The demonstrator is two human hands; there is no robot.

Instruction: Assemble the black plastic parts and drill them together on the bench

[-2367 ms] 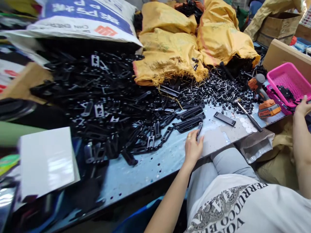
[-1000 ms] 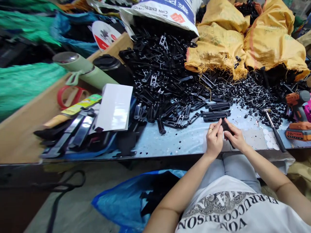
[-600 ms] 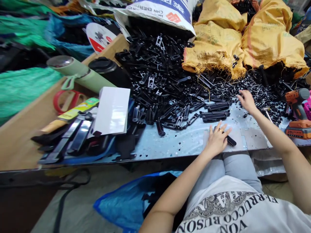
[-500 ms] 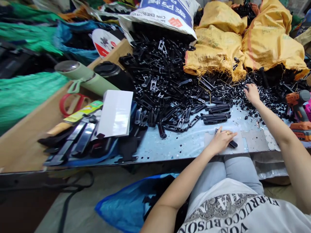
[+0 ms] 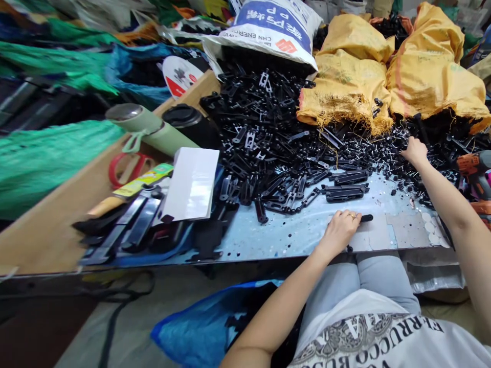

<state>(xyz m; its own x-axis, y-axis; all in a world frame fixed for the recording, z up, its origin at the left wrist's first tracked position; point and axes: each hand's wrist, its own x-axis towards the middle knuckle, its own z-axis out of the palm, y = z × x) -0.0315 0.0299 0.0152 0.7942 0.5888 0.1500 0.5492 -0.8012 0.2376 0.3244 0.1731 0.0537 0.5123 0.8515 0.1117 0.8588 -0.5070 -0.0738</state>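
Left hand (image 5: pixel 342 227), palm down, forearm angled out from the body, curls closed over a slim black bar (image 5: pixel 367 218) near the front edge of the pale blue tabletop (image 5: pixel 268 239). Bar's probably light, stiff, slick; grip sides mid-length. Farther: right hand (image 5: pixel 416 152), arm extended, fingers part-curled at small black-headed metal pins (image 5: pixel 383 153); can't tell if holding any.

From my end I see a narrow black part (image 5: pixel 367 218), one rounded tip showing past my left grip (image 5: pixel 342 227), the rest hidden, near the front edge of the surface (image 5: pixel 299 236); farther back, small black-headed, silvery pins (image 5: pixel 378 152) lie heaped every which way around my right grip (image 5: pixel 415 152).
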